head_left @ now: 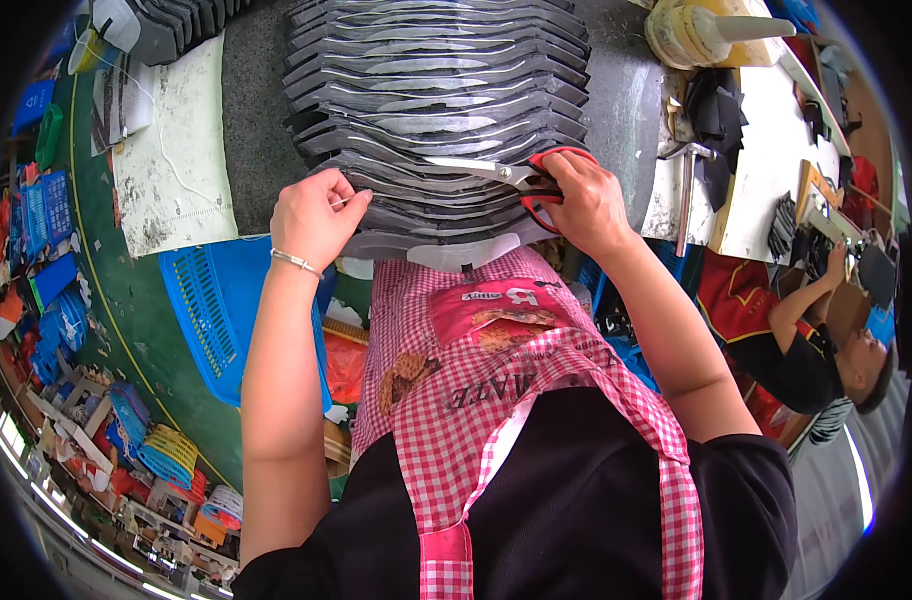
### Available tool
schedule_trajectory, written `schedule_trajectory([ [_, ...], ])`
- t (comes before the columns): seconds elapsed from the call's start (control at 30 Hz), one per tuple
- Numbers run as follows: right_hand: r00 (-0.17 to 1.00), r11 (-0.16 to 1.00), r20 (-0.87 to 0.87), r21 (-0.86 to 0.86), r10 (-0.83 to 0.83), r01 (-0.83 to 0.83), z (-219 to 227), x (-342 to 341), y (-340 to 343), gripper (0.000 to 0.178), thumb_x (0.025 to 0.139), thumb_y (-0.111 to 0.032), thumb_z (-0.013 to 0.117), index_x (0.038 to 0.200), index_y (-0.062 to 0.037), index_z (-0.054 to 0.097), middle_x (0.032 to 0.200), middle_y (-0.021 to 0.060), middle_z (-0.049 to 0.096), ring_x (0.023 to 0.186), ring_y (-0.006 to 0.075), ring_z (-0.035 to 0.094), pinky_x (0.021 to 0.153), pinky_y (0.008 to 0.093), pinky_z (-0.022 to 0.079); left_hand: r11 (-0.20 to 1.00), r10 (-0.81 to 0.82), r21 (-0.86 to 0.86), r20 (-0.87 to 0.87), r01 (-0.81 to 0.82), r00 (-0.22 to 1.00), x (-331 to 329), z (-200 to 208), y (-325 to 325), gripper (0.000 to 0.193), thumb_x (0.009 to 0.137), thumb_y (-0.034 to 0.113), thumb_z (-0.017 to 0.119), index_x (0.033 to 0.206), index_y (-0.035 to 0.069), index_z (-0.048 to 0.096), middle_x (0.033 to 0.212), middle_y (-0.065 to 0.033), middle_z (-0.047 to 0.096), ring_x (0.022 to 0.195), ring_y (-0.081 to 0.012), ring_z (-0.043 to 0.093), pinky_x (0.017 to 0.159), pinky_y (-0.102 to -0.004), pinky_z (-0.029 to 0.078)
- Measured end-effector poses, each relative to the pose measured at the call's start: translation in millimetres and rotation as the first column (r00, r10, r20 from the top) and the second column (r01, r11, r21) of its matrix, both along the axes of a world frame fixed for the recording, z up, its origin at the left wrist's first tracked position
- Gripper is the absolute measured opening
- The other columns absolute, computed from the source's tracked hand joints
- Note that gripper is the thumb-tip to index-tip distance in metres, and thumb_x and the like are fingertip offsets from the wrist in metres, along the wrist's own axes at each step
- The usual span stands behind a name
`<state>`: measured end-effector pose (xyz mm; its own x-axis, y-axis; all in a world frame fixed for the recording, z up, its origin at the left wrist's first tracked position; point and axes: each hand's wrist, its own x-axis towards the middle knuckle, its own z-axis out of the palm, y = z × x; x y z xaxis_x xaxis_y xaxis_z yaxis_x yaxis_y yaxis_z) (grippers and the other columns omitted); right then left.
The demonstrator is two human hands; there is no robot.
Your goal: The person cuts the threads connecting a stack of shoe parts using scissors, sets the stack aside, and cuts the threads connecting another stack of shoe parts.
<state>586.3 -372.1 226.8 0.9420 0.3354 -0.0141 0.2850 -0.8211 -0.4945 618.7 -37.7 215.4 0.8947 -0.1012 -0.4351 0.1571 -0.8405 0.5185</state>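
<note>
A long row of overlapping dark grey curved pieces (436, 125) with pale grey patches covers the middle of the worktable. My left hand (314, 215) is closed at the row's near left edge, thumb and forefinger pinched together. Something thin and pale shows at the fingertips, too small to name. At the near right edge, my right hand (588, 205) grips a pair of scissors (476, 166) by its red and black handles. The scissors' blades point left across the pieces and look closed or nearly so.
More dark pieces (161, 30) lie at the far left. A yellowish tub (676, 35) with a white-handled tool stands far right, near a hammer (685, 195). A blue basket (201, 310) sits below the table's left edge. Another person (796, 340) works at the right.
</note>
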Motion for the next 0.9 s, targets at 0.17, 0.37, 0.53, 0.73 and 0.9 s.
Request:
schedule_trajectory([
  [0.17, 0.987, 0.985, 0.083, -0.12, 0.136, -0.125, 49, 19, 33, 0.04, 0.067, -0.026, 0.081, 0.097, -0.0078, 0.063, 0.089, 0.0056, 0.059, 0.089, 0.0266, 0.061, 0.075, 0.0377, 0.055, 0.965, -0.068, 0.258, 0.085, 0.044, 0.994, 10, -4, -3, 0.031, 0.073, 0.034, 0.086, 0.075, 0.008, 0.069, 0.065, -0.0075, 0.067, 0.06, -0.0217, 0.066, 0.057, -0.0354, 0.052],
  [0.37, 0.912, 0.868, 0.089, -0.355, 0.4, -0.346, 46, 37, 74, 0.024, 0.078, -0.025, 0.068, 0.089, -0.0052, 0.065, 0.088, 0.0046, 0.06, 0.092, 0.0199, 0.057, 0.071, 0.0306, 0.056, 0.987, 0.018, -0.159, -0.067, -0.028, 0.998, 7, -7, 19, 0.018, 0.078, 0.022, 0.079, 0.081, 0.006, 0.071, 0.071, -0.009, 0.071, 0.062, -0.02, 0.069, 0.062, -0.0327, 0.054],
  [0.53, 0.892, 0.812, 0.024, -0.426, 0.452, -0.4, 47, 45, 99, 0.041, 0.07, -0.037, 0.078, 0.093, -0.0061, 0.064, 0.093, 0.0038, 0.06, 0.098, 0.0214, 0.056, 0.077, 0.0314, 0.055, 0.985, 0.012, -0.174, -0.049, -0.02, 0.999, 4, -1, 24, 0.013, 0.08, 0.014, 0.075, 0.086, 0.003, 0.072, 0.07, -0.0092, 0.07, 0.061, -0.0159, 0.067, 0.061, -0.0282, 0.053],
  [0.73, 0.945, 0.844, -0.024, -0.443, 0.326, -0.302, 49, 46, 105, 0.031, 0.075, -0.03, 0.077, 0.091, -0.0057, 0.068, 0.083, 0.0048, 0.067, 0.083, 0.0234, 0.065, 0.066, 0.0361, 0.057, 0.963, 0.122, -0.242, 0.018, -0.114, 0.992, -10, -5, 33, 0.01, 0.085, 0.012, 0.071, 0.087, 0.002, 0.073, 0.072, -0.0084, 0.072, 0.064, -0.0132, 0.068, 0.062, -0.0273, 0.053],
  [0.9, 0.915, 0.979, -0.403, 0.173, -0.028, 0.106, 57, 36, 90, 0.042, 0.072, -0.038, 0.086, 0.091, -0.0036, 0.071, 0.074, 0.0119, 0.069, 0.066, 0.023, 0.067, 0.064, 0.037, 0.054, 0.696, 0.117, -0.678, -0.215, -0.234, 0.97, -48, 30, -13, 0.008, 0.092, 0.006, 0.069, 0.097, -0.001, 0.069, 0.085, 0.0002, 0.069, 0.073, -0.004, 0.061, 0.067, -0.0204, 0.049],
])
